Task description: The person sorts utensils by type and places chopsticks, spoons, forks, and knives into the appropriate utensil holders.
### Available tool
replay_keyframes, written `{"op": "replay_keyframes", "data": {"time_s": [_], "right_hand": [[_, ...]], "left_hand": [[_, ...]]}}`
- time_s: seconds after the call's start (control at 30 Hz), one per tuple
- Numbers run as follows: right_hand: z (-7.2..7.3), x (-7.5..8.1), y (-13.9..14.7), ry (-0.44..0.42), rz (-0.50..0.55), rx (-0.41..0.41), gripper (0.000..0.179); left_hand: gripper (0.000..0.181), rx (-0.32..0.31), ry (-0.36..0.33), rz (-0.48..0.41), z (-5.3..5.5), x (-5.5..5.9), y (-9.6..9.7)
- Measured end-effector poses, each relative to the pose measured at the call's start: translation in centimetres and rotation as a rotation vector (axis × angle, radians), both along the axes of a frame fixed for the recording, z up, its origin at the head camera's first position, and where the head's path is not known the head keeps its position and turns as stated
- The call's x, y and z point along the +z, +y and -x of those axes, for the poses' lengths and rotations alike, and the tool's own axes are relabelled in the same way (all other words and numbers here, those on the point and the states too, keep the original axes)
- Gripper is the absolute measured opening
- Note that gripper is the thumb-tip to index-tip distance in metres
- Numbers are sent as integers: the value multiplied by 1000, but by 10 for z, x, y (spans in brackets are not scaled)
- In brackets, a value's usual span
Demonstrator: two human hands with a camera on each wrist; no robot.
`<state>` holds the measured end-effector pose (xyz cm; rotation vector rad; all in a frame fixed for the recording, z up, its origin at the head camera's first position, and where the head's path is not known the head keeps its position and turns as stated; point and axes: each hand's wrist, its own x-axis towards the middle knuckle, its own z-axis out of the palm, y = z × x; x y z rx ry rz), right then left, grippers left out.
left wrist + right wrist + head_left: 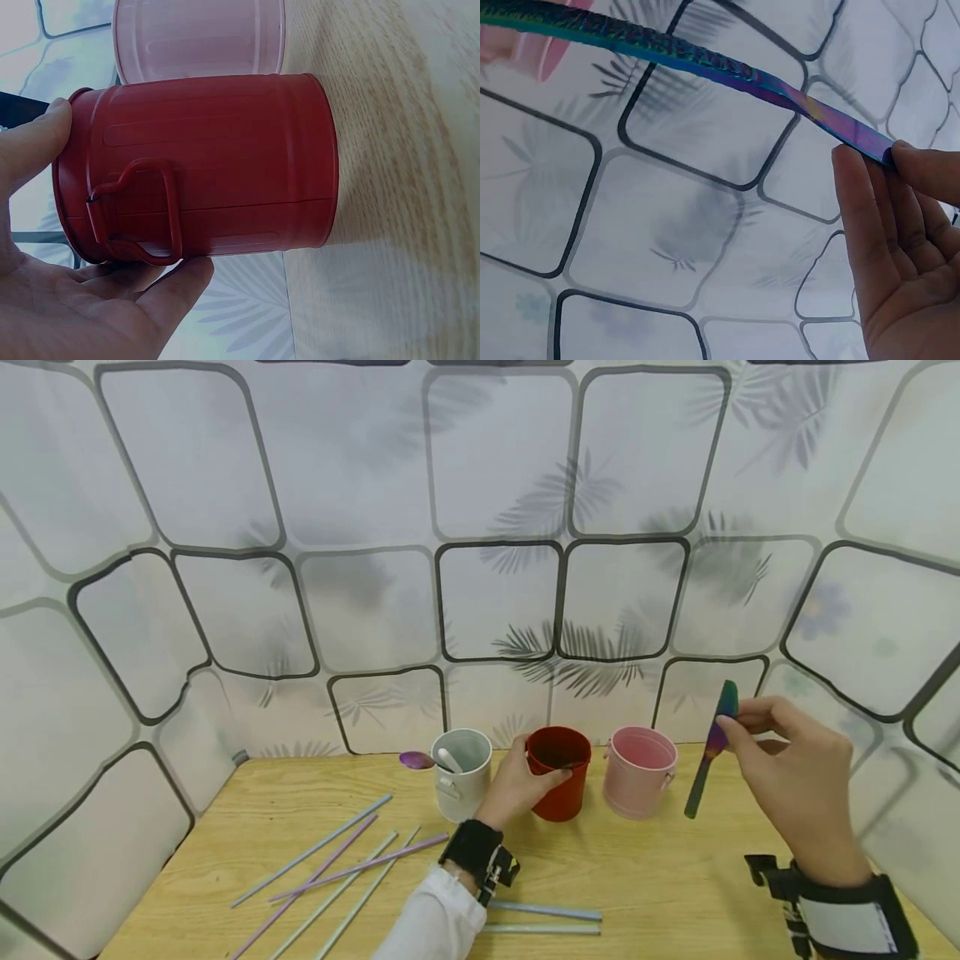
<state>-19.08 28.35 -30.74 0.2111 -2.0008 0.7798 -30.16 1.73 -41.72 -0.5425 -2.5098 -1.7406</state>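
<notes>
A small red metal bucket (558, 797) stands on the wooden table. My left hand (521, 785) grips it at the rim, thumb on the near side and fingers round the side with the folded wire handle, as the left wrist view shows. Up on the right, my right hand (798, 768) pinches a rainbow-coloured table knife (712, 752) by its blade between thumb and fingers. The knife's textured handle (630, 41) points away from the hand, hanging downward in the head view. Most of the red bucket's inside is dark.
Left of the red bucket, a white bucket (461, 797) holds a purple spoon (416, 761) and a pale spoon (450, 761). A pink bucket (637, 785) stands to the right. Several thin coloured sticks (337, 839) lie across the table's left (262, 810). Patterned fabric (502, 602) surrounds the table.
</notes>
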Motion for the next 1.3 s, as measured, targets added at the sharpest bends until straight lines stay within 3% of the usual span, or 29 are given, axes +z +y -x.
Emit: {"op": "replay_keyframes", "data": {"time_s": [0.17, 0.33, 0.57, 0.9, 1.3], "right_hand": [[-10, 9, -19, 7, 72, 70, 17], [-9, 12, -35, 48, 81, 143, 19], [12, 12, -52, 115, 84, 230, 19], [51, -2, -74, 157, 110, 318, 17], [55, -1, -85, 238, 157, 297, 15]], "left_hand": [[73, -4, 1, -13, 0, -1, -1], [73, -18, 9, -18, 0, -1, 0], [73, -42, 8, -39, 1, -1, 1], [73, -11, 7, -12, 1, -1, -1], [72, -20, 9, -20, -1, 1, -2]]}}
